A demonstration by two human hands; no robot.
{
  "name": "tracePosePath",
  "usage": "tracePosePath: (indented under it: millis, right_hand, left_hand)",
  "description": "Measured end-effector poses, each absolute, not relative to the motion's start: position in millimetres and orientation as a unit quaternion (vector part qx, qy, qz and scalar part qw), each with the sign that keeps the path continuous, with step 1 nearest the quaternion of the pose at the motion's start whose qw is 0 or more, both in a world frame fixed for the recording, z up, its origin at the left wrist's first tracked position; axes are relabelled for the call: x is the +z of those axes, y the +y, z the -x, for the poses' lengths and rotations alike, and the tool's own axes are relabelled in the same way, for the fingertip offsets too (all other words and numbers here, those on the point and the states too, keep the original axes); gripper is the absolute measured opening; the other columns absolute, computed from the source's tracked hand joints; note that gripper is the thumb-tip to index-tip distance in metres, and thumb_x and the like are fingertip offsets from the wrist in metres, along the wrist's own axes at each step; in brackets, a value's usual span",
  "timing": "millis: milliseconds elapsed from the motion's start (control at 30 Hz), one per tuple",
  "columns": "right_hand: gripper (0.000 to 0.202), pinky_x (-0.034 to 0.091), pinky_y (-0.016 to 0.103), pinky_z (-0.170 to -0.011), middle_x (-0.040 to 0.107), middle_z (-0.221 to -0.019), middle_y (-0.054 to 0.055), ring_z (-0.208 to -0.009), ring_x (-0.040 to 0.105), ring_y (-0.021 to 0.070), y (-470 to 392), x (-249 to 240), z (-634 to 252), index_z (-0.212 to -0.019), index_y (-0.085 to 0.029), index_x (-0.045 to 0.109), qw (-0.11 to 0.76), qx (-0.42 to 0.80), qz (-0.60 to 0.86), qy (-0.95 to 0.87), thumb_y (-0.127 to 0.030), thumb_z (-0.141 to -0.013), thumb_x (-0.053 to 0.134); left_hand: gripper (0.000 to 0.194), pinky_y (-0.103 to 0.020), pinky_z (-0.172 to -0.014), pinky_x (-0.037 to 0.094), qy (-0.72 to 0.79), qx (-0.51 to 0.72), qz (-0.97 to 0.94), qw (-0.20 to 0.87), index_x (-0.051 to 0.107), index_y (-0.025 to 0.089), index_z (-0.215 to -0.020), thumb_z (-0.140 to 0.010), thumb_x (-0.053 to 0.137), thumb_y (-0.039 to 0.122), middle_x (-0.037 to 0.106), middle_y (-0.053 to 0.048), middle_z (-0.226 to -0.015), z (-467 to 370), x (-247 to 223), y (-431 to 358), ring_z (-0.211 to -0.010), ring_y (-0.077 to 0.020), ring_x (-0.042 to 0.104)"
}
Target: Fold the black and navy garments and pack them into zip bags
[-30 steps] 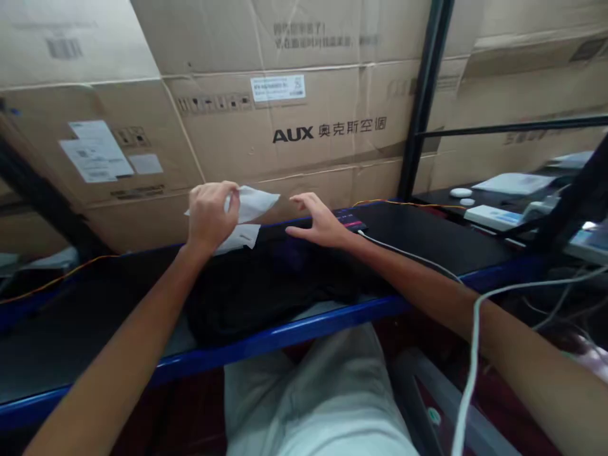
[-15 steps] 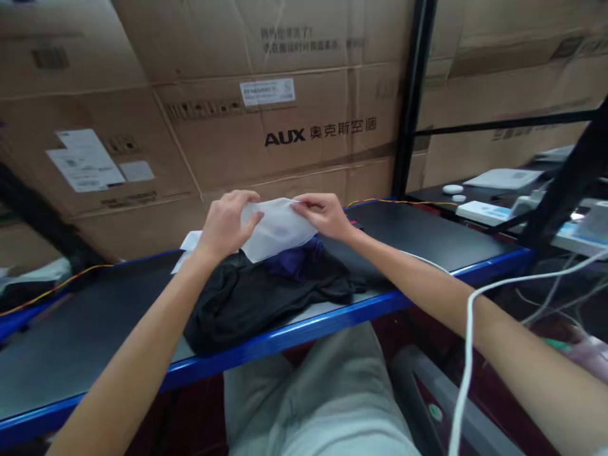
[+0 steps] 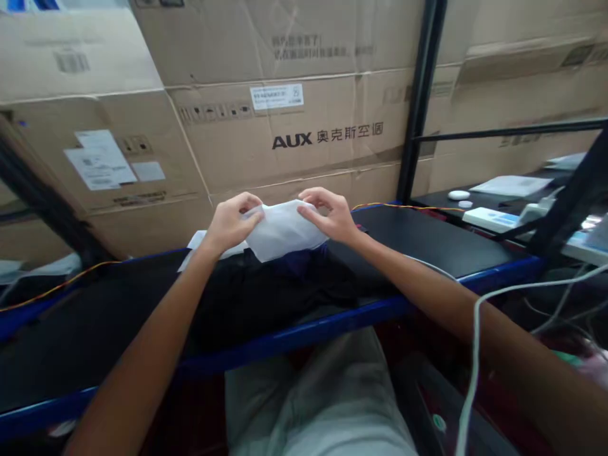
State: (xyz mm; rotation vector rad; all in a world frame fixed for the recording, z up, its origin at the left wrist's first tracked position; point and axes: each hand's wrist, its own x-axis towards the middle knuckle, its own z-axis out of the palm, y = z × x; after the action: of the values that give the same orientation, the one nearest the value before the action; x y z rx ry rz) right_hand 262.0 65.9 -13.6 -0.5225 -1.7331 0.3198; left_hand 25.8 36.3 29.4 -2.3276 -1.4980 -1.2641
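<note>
A thin, whitish, slightly see-through sheet, perhaps a bag, is held up between my hands above the shelf. My left hand pinches its upper left edge between thumb and fingers. At the upper right corner, my right hand has its thumb in front and its fingers curled behind. Beneath the sheet lies a heap of black cloth with a dark blue piece on top, partly covered by the sheet. Behind my left wrist, more white sheets lie on the shelf.
Large cardboard boxes stand behind the black shelf with its blue edge. A black upright post rises right of centre. A white cable loops past my right forearm. White devices lie at right.
My right fingers have loosened and lifted a little at the sheet's corner. The sheet hangs slightly lower and flatter. The whole view has shifted a little and become darker at the shelf.
</note>
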Motion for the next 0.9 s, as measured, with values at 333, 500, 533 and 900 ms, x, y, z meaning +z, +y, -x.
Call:
tracePosePath:
  millis: [333,500,533,900]
  right_hand:
    - [0.025,0.041,0.024,-0.060,0.059,-0.068,-0.001,-0.064,0.053,0.0122,89.6,-10.0,-268.2,-0.073,-0.017,0.061,0.656,0.254,0.277,-0.654,-0.040,-0.080,0.062]
    - [0.031,0.047,0.024,-0.061,0.067,-0.071,0.000,-0.065,0.060,0.0131,96.1,-12.9,-276.3,-0.078,-0.015,0.067,0.554,0.351,0.274,-0.704,-0.044,-0.068,0.076]
    - [0.033,0.048,0.023,-0.060,0.068,-0.070,0.000,-0.064,0.060,0.0128,95.9,-13.7,-276.6,-0.078,-0.015,0.068,0.536,0.376,0.278,-0.703,-0.044,-0.066,0.079]
    - [0.026,0.053,0.016,-0.056,0.069,-0.066,0.002,-0.059,0.064,0.0087,84.0,-37.5,-250.3,-0.073,-0.014,0.068,0.488,0.538,0.321,-0.607,-0.034,-0.070,0.085]
  left_hand:
    - [0.021,-0.029,-0.073,0.050,-0.425,-0.516,0.742,-0.049,0.066,0.017,-0.079,-0.077,0.064,0.039,0.070,-0.004,-0.078,-30.6,14.2,42.5,-0.074,-0.0184,0.064]
    - [0.023,-0.025,-0.058,0.045,-0.445,-0.627,0.618,-0.163,0.063,0.017,-0.076,-0.071,0.065,0.039,0.064,-0.001,-0.067,-11.0,3.0,55.0,-0.061,-0.0142,0.056]
    - [0.024,-0.024,-0.056,0.044,-0.459,-0.629,0.600,-0.184,0.063,0.017,-0.076,-0.070,0.065,0.040,0.064,-0.001,-0.066,-5.6,1.3,57.1,-0.059,-0.0139,0.055]
    - [0.035,-0.032,-0.082,0.049,-0.439,-0.377,0.815,-0.017,0.068,0.021,-0.094,-0.077,0.067,0.051,0.074,-0.005,-0.096,-26.0,-13.2,39.4,-0.091,-0.0214,0.066]
